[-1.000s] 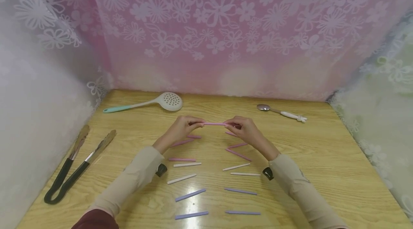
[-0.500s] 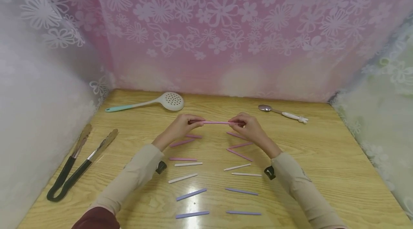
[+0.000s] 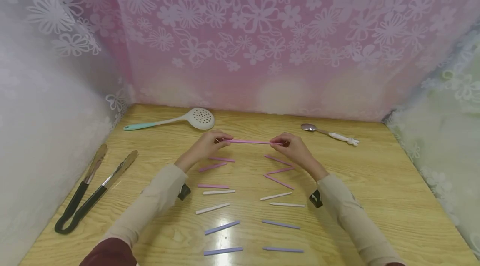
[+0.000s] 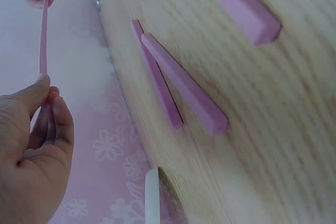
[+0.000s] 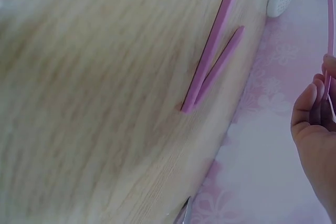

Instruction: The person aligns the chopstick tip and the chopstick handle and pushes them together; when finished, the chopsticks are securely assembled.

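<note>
In the head view my left hand (image 3: pixel 202 148) and right hand (image 3: pixel 297 151) are raised over the back half of the table, facing each other. A thin, straight pink stick (image 3: pixel 250 141) runs nearly level between them. Each hand pinches one end between thumb and fingers, and those ends are partly hidden. The left wrist view shows my left thumb and fingertips round the stick (image 4: pixel 43 45); the right wrist view shows my right hand (image 5: pixel 317 129) likewise. Below lie more pink sticks, three at left (image 3: pixel 213 186) and three at right (image 3: pixel 279 181), some in V shapes.
White sticks (image 3: pixel 212 209) and purple sticks (image 3: pixel 222 227) lie in two columns nearer the front. Black-handled tongs (image 3: pixel 90 199) lie at left. A skimmer (image 3: pixel 201 118) with a mint handle lies back left, a spoon (image 3: pixel 308 127) back right. Flowered curtains (image 3: pixel 255 86) surround the table.
Both hands have drawn slightly apart, left hand leftward and right hand rightward, so more of the pink stick shows between them. The sticks on the table have stayed put.
</note>
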Available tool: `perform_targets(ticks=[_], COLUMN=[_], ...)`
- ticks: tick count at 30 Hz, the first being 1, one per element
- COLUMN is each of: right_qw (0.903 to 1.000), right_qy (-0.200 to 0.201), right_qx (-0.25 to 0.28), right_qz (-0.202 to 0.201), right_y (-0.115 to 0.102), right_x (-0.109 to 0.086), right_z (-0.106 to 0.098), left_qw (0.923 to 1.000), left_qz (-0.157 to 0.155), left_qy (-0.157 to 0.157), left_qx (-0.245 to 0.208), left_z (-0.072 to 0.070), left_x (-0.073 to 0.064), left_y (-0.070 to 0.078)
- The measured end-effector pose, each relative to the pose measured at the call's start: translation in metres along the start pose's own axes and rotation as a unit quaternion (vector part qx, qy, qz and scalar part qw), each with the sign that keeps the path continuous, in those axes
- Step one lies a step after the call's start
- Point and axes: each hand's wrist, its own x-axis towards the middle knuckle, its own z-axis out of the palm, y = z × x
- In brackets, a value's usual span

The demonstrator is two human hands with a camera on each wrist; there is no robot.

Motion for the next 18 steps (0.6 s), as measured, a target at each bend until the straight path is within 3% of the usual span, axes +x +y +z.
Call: perform_targets(ticks=[4, 11, 18], right_qw=[0.9996, 0.9984, 0.9965], right_qy=[-0.017, -0.046, -0.063], right_qx=[-0.012, -0.029, -0.039], right_qz=[0.019, 0.015, 0.037], right_y=[0.004, 0.010, 0.021], right_x=[0.007, 0.019, 0.032], right_z=[0.000, 0.004, 0.012], left_qw=[0.9999, 0.9996, 0.9965], left_qz=[-0.012, -0.019, -0.067], left_qy=[-0.011, -0.021, -0.050], left_qx=[0.003, 0.006, 0.011], left_z=[-0.003, -0.007, -0.004], left_x=[0.005, 0.018, 0.025], left_y=[-0.005, -0.018, -0.030])
